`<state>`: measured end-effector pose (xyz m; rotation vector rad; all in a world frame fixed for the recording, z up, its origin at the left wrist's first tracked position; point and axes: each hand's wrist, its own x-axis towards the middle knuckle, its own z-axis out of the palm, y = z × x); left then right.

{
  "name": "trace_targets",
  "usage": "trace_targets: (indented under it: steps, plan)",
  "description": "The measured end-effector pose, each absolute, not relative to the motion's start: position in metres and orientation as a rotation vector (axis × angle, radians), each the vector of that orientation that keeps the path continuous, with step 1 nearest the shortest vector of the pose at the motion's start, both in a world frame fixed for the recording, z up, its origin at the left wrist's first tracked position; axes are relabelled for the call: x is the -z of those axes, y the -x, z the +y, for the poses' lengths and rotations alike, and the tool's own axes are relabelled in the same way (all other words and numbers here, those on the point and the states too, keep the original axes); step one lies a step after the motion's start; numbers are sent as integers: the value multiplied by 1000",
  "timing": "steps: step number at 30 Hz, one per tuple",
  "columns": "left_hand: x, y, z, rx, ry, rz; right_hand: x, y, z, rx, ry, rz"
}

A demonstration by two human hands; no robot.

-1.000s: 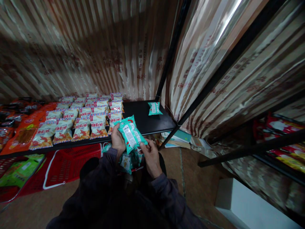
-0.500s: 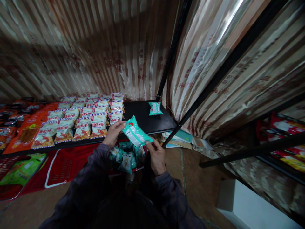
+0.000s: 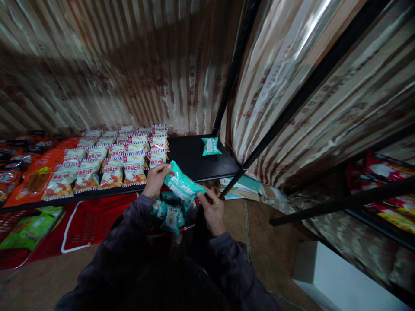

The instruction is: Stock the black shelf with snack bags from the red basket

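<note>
A teal snack bag (image 3: 183, 182) is stretched between both hands, in front of the black shelf (image 3: 197, 166). My left hand (image 3: 154, 180) pinches its upper left end. At its lower right end, my right hand (image 3: 212, 210) grips the other corner. Below the held bag, several similar teal bags (image 3: 171, 219) lie in a red basket, partly hidden by the bag and my arms. Another teal bag (image 3: 211, 146) lies alone near the shelf's right end. Rows of white and orange snack bags (image 3: 112, 172) stand on the shelf to the left.
Orange packages (image 3: 30, 181) fill the shelf's far left. Under it, a red basket (image 3: 97, 220) with a white handle stands beside a green bag (image 3: 29, 229). Black posts (image 3: 279, 121) rise at the right. Books (image 3: 243, 188) and a white box (image 3: 343, 276) are on the floor.
The held teal bag has tipped, its upper end slightly lower, and its face is turned differently. Both hands keep their hold and have barely moved.
</note>
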<state>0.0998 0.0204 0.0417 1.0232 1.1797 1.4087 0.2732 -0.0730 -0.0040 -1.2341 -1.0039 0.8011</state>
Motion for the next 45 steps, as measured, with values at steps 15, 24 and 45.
trace_targets:
  steps: [15, 24, 45]
  plan:
    - [-40, -122, 13, -1434, -852, 1153, 1, -280, -73, -825, 1174, -795]
    - [-39, -125, 15, -1406, -821, 1168, -9, -277, -74, -772, 1124, -794]
    - [-58, -106, 21, -965, -1245, 1414, -16, -287, -84, -27, 1043, -2299]
